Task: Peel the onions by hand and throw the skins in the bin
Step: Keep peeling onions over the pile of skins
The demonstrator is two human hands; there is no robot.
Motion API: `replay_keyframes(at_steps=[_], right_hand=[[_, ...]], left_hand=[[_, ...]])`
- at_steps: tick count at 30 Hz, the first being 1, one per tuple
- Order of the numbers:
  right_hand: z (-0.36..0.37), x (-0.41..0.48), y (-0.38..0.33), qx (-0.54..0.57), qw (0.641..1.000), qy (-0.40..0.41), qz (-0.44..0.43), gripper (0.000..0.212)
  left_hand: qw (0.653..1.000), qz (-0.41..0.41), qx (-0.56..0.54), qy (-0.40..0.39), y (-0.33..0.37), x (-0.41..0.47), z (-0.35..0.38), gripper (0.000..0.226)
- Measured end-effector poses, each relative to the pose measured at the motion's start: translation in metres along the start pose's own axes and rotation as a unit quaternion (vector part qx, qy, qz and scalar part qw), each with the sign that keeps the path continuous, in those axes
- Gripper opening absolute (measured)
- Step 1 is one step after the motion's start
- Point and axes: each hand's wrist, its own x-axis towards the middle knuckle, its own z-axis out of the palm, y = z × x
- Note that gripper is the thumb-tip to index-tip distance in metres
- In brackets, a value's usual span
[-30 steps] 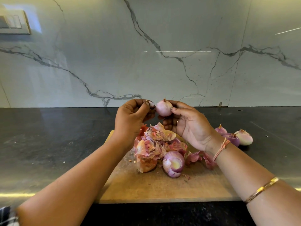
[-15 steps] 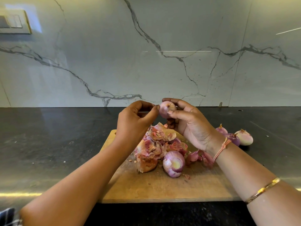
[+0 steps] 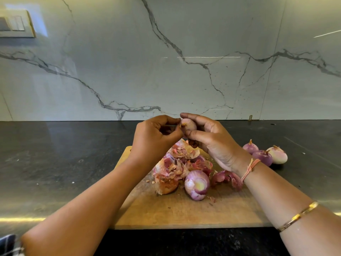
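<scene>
- home kitchen for sure, dark stone tabletop (image 3: pixel 55 154) with a marble-look backsplash (image 3: pixel 203 34)
- wooden chopping board (image 3: pixel 184 215) with onion skins (image 3: pixel 177 163)
- wall switch plate (image 3: pixel 16 24) up top-left

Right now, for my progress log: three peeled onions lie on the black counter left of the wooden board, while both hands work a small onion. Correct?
Wrong side: in the head view the three peeled purple onions lie on the black stone counter right of the rectangular wooden board. The rest holds.

skins (image 3: pixel 177 163) on board (image 3: pixel 166 213), 3 onions (image 3: pixel 265 154) right of it.
</scene>
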Motion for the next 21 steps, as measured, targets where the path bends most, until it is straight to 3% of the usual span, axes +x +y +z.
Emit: replay_keyframes(at_steps=[6, 21], right_hand=[[0.0028, -0.0017, 0.0, -0.033, 0.999, -0.002, -0.015, 0.036], [0.0008, -0.0012, -0.0006, -0.002, 0.999, -0.035, -0.014, 0.031]], left_hand=[[0.996, 0.053, 0.071, 0.019, 0.0, 0.0001, -0.0005, 0.011], [0.988, 0.09, 0.12, 0.044, -0.0032, 0.0003, -0.0007, 0.008]])
